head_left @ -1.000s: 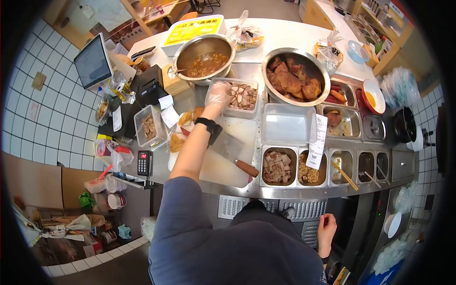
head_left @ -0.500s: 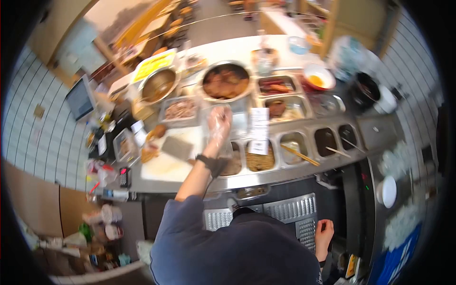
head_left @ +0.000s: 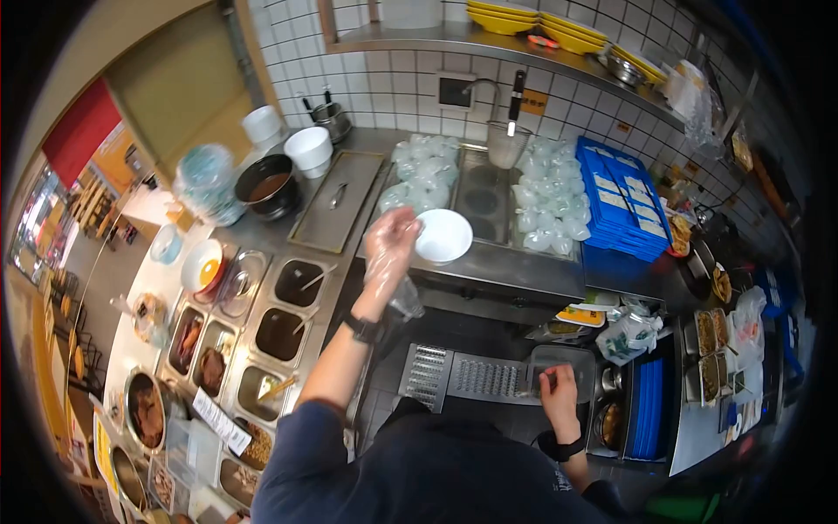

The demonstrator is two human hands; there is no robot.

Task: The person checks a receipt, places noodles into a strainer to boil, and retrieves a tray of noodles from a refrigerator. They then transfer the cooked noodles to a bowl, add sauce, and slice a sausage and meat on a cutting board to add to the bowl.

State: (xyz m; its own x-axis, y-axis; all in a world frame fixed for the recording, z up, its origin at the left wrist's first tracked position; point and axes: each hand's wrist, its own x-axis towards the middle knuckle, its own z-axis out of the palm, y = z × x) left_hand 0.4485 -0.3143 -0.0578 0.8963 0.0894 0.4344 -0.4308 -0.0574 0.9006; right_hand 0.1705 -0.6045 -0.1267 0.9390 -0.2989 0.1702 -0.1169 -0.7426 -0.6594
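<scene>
White bowl (head_left: 443,237) shows mid-frame at the front edge of a steel counter (head_left: 537,274), its left rim at the fingers of the person's left hand (head_left: 392,240), sheathed in a clear plastic glove. Those fingers are bent, though whether they are clamped on the rim one cannot tell. Bare and loosely curled, the right hand (head_left: 560,395) hangs lower right of centre, its fingers a little apart, in front of a clear plastic container (head_left: 578,356). Beyond the bowl, heaps of bulging clear plastic bags (head_left: 422,173) flank a recessed steel tray (head_left: 483,199), while stacked blue trays (head_left: 618,205) lie to their right. Left of centre, a black pot (head_left: 267,187) stands beside a flat steel tray (head_left: 333,211), above sunken sauce pans (head_left: 281,334)
</scene>
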